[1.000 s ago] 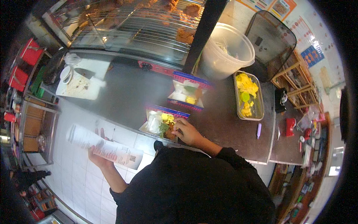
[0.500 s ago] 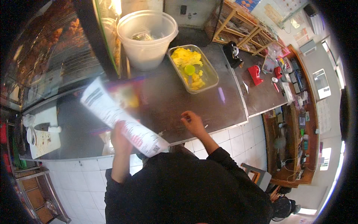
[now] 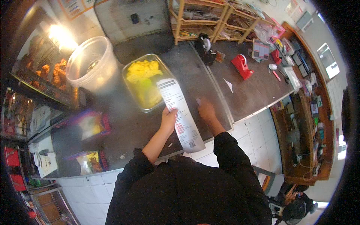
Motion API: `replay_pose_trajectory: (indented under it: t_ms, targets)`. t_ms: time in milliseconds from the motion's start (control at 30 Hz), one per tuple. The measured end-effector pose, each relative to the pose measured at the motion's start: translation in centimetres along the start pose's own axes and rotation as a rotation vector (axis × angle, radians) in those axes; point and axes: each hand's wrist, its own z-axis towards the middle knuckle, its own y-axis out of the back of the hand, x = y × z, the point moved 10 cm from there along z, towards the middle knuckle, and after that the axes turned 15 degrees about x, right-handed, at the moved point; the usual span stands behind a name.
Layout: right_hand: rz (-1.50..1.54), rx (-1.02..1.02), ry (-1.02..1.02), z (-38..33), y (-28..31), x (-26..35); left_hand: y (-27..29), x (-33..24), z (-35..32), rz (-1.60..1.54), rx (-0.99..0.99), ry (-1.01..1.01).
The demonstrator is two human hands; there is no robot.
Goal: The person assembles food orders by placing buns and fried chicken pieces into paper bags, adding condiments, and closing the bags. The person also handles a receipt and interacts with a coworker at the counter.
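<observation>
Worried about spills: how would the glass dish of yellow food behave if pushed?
The glass dish looks heavy and well filled, so it would probably slide rather than tip. Its smooth rim could be slippery. Being glass, it is likely fragile.

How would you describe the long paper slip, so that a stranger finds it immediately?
Start at the dark counter and find the clear rectangular tray of yellow food near its middle. The long paper slip runs from that tray's near edge toward the person, held in the left hand. It is the only narrow white printed strip there.
</observation>
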Motion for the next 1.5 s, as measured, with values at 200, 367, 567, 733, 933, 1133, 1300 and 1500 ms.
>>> replay_pose_trajectory:
  t_ms: [200,367,567,733,933,1133,1300,1500]
  targets:
    - [0.196,-0.179,0.091,-6.8,6.5,-6.2,-4.0,2.9,3.3,1.554,0.061,-0.140]
    - [0.374,-0.240,0.060,-8.7,8.7,-6.1,-3.5,5.3,2.5,1.880,0.440,0.001]
    - [0.347,-0.180,0.245,-6.9,5.2,-0.6,-4.1,4.5,3.1,1.889,0.383,0.093]
    - [0.264,-0.095,0.288,-4.6,2.7,1.9,-3.8,5.0,3.1,1.835,0.200,0.042]
    - [-0.029,0.036,0.338,-4.4,0.7,7.0,-2.8,5.3,3.3,1.908,0.208,0.080]
    - [-0.002,0.037,0.297,-3.2,0.5,4.8,-3.2,4.7,3.1,1.868,0.196,0.022]
    - [-0.013,0.152,0.270,-4.6,0.7,6.3,-3.1,4.6,2.9,1.842,0.176,-0.012]
    - [-0.063,0.122,0.356,-5.7,-0.4,6.4,-3.1,4.5,3.1,1.890,0.174,0.003]
